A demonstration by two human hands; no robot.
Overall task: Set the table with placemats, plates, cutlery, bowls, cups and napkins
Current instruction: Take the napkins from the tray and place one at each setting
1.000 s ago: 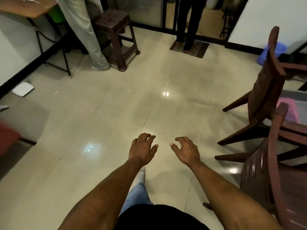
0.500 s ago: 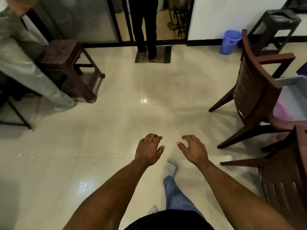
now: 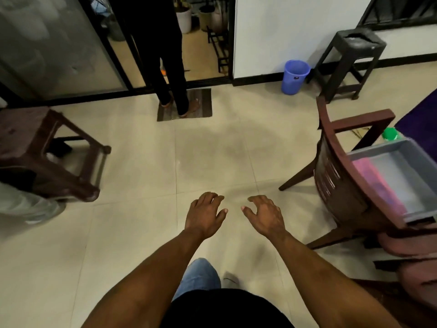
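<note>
Both hands hang out in front of the person over the tiled floor [image 3: 132, 223], empty. The left hand [image 3: 205, 215] has its fingers [image 3: 212, 197] loosely curled downward with the thumb pointing inward, gripping nothing, and the right hand [image 3: 266, 215] mirrors it, fingers relaxed and slightly spread, also holding nothing. They sit near each other but apart, probably just carried ahead of the body while the person walks; a jeans-clad knee [image 3: 201, 271] shows below them. No placemat, plate, cutlery, bowl, cup or napkin can be made out for certain. The likeliest source of them is the grey tray [image 3: 402, 176] resting on the seat of the dark wooden chair [image 3: 335, 171] to the right, which holds something pink [image 3: 376, 183], perhaps a placemat or napkin, though it is too blurred to say. A green-capped object [image 3: 390, 133] sits just beyond the tray. Across the room stand a blue bin [image 3: 294, 76], a black stool [image 3: 354, 55] and a brown plastic stool [image 3: 47, 147], and another person's legs [image 3: 165, 67] stand on a doormat [image 3: 203, 102]. By my reading the setting has hardly begun or is between fetches.
</note>
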